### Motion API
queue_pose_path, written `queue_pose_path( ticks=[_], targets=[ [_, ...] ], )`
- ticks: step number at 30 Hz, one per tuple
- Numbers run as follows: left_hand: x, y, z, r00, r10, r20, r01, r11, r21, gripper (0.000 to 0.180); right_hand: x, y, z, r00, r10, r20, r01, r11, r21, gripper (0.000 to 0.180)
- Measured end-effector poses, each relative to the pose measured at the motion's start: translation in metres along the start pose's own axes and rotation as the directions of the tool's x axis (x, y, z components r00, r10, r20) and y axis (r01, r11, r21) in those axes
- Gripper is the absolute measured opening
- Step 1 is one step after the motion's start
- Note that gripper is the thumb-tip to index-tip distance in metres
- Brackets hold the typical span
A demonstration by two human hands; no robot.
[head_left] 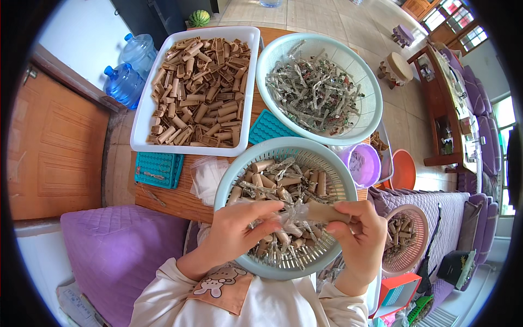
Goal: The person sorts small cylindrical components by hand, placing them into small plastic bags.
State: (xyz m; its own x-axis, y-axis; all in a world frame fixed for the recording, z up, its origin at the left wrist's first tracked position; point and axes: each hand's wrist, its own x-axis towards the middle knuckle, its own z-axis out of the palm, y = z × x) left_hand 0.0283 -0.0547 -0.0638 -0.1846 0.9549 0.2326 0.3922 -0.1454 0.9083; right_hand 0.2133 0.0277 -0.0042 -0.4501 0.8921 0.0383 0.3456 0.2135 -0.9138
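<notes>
My right hand (360,231) pinches a tan, tube-like piece (322,212) between thumb and fingers. Thin clear plastic film (295,211) meets its left end, and my left hand (242,229) grips that film with thumb and index finger. Whether the film wraps the piece or only touches it I cannot tell. Both hands are above a grey-green slotted basket (226,203), close to my lap. Inside it lie several similar tan pieces (261,166) mixed with crumpled clear plastic bits.
Beyond, a white tray (140,126) holds brown half-tube pieces beside a pale green colander (376,98) of small clear packets. Teal trays (158,169) and plastic bags (208,179) lie on the wooden table (177,197). At right are a purple bucket (366,163) and a pink basket (422,234).
</notes>
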Motion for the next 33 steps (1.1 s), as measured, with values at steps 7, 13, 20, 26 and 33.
queue_pose_path(
  ticks=[7, 13, 20, 26, 33],
  targets=[
    [0.006, 0.003, 0.003, 0.986, -0.040, 0.162, 0.066, 0.985, -0.161, 0.041, 0.011, -0.001, 0.005, 0.989, -0.107, 0.104, 0.113, 0.992, -0.048, 0.023],
    [0.005, 0.007, 0.011, 0.979, -0.086, 0.187, 0.115, 0.982, -0.149, 0.042, 0.017, -0.005, 0.006, 0.967, -0.046, 0.250, 0.093, 0.979, -0.181, 0.021],
    [0.009, 0.010, 0.019, 0.987, 0.028, 0.158, -0.025, 0.999, -0.023, 0.047, 0.021, -0.002, 0.018, 0.977, -0.006, 0.213, 0.039, 0.988, -0.150, 0.020],
    [0.010, 0.005, 0.018, 0.982, -0.108, 0.155, 0.138, 0.971, -0.196, 0.061, 0.020, 0.012, 0.018, 0.951, -0.253, 0.179, 0.275, 0.956, -0.107, 0.023],
    [0.012, 0.000, 0.023, 0.955, -0.249, 0.161, 0.290, 0.673, -0.680, 0.047, 0.023, 0.023, 0.029, 0.787, -0.488, 0.378, 0.557, 0.826, -0.092, 0.031]
  ],
)
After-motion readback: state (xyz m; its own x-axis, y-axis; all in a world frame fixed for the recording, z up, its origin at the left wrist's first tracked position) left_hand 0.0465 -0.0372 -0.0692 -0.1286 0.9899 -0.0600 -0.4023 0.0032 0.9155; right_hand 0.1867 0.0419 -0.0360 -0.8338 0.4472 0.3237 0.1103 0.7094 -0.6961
